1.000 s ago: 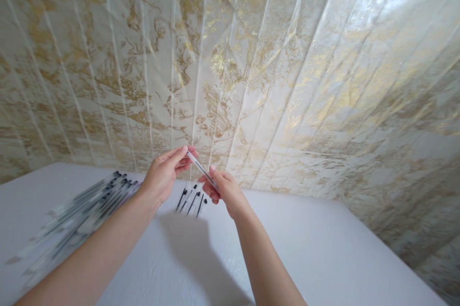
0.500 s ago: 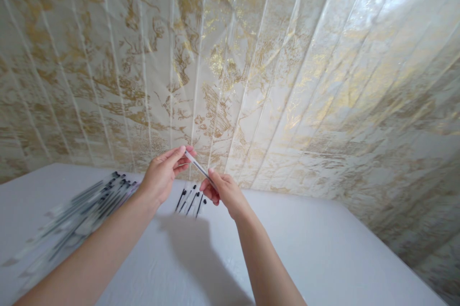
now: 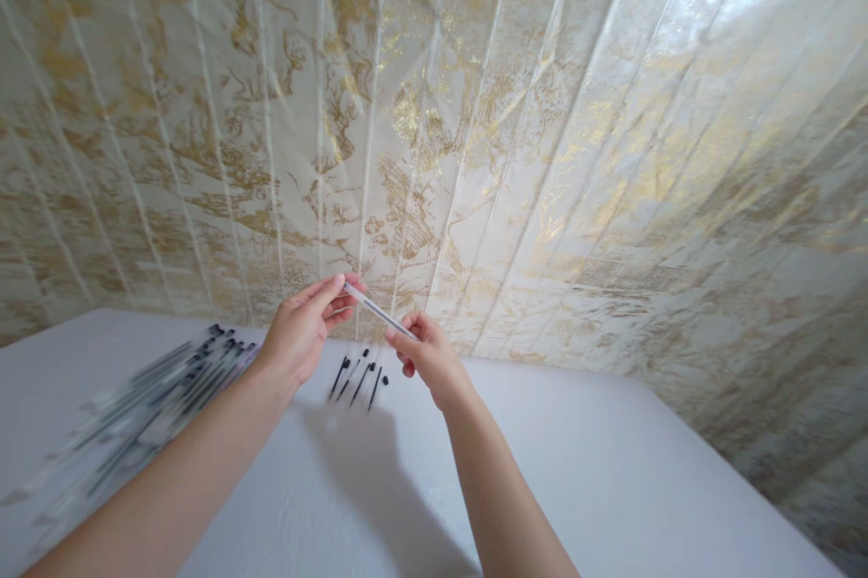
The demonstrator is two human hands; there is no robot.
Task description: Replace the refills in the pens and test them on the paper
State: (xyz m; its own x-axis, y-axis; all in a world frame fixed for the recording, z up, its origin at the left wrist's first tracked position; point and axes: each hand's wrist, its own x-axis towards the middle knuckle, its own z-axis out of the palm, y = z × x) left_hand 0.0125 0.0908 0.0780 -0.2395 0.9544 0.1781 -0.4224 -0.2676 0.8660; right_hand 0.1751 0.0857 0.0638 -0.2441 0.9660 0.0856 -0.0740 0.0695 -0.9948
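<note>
I find the pen tube [image 3: 380, 310] held in the air above the far part of the white table [image 3: 576, 460], slanting downward from my left hand [image 3: 298, 329] to my right hand [image 3: 434, 361]. It is slim, straight and pale, apparently translucent, with a dark streak along part of its length; its 2 ends are covered by fingers, so I cannot tell their condition. The left hand pinches the upper end between thumb and fingers, the other fingers loosely curled. The right hand is closed on the lower end, thumb against bent fingers. Below and between the hands, I note a small group of black pieces [image 3: 339, 378], thin sticks and short stubby bits, lying near each other on the table. To the left lies a larger pile of pens [image 3: 196, 374], dark at their far ends and blurred toward me; the left forearm [image 3: 196, 451] obstructs my view of part of it. A shadow [image 3: 366, 460] falls across the table between the forearms. Behind the table hangs a creased, shiny sheet [image 3: 542, 198] with gold patterning, glaring white at upper right.
</note>
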